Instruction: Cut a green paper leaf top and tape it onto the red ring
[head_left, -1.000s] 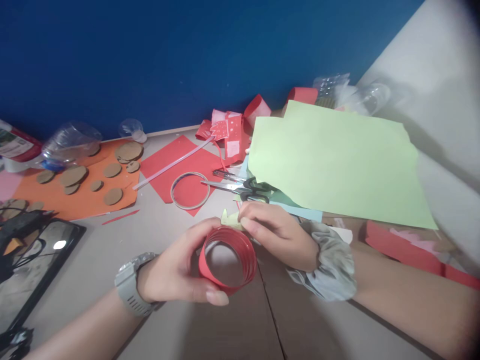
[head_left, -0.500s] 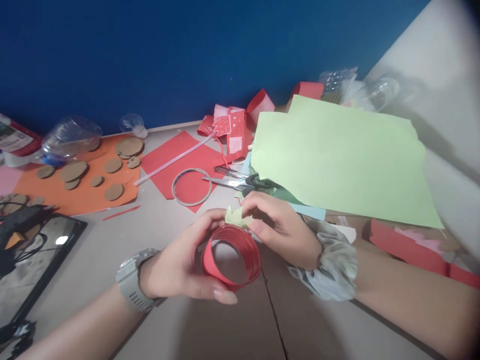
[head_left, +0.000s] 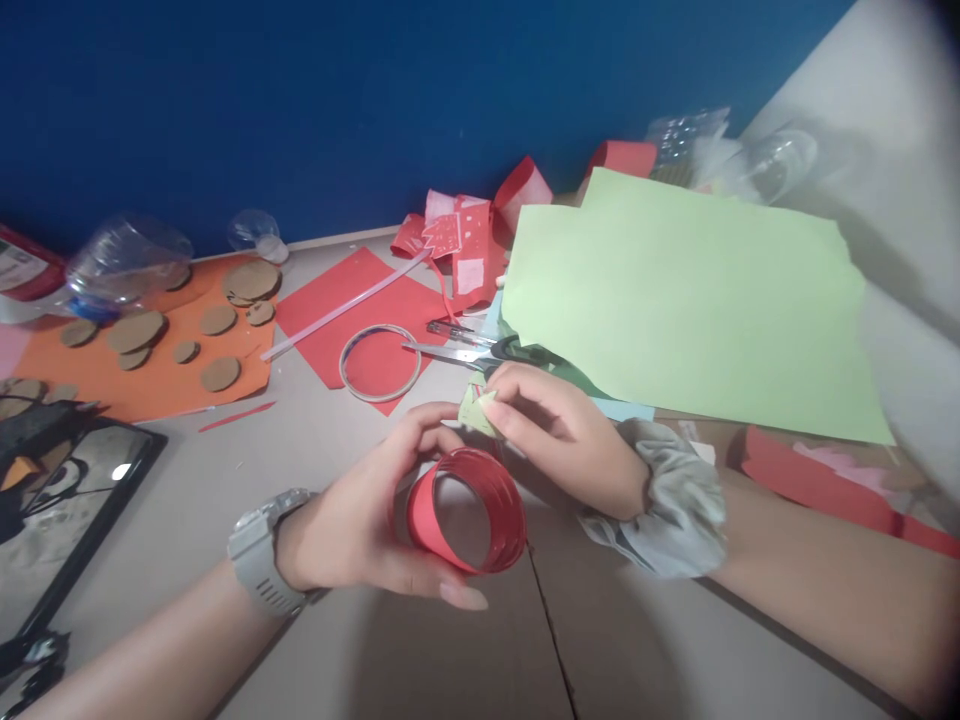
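A red paper ring point(head_left: 429, 515), like a short open tube, is in my left hand point(head_left: 360, 520), with the thumb along its near side and the fingers around its far side. Just beyond its far rim is a small pale green paper cutout point(head_left: 475, 412) with pointed tips. My right hand point(head_left: 566, 435) pinches this cutout between thumb and fingertips. The index fingertip of my left hand reaches the cutout's left edge. Scissors point(head_left: 469, 352) with dark handles lie right behind my right hand, their blades over a roll of tape point(head_left: 343, 365).
A large light green sheet point(head_left: 690, 310) covers the back right. On the left, cardboard discs point(head_left: 217, 320) rest on orange paper point(head_left: 247, 390), near a dark-framed device point(head_left: 82, 500). Red paper point(head_left: 322, 310) and a pink strip point(head_left: 349, 303) lie in the middle. Plastic bottles point(head_left: 131, 262) stand against the blue wall.
My right hand has turned the green cutout, whose tips pointed up before and now lean right. The left hand and red ring have shifted slightly right; the camera view has moved a little.
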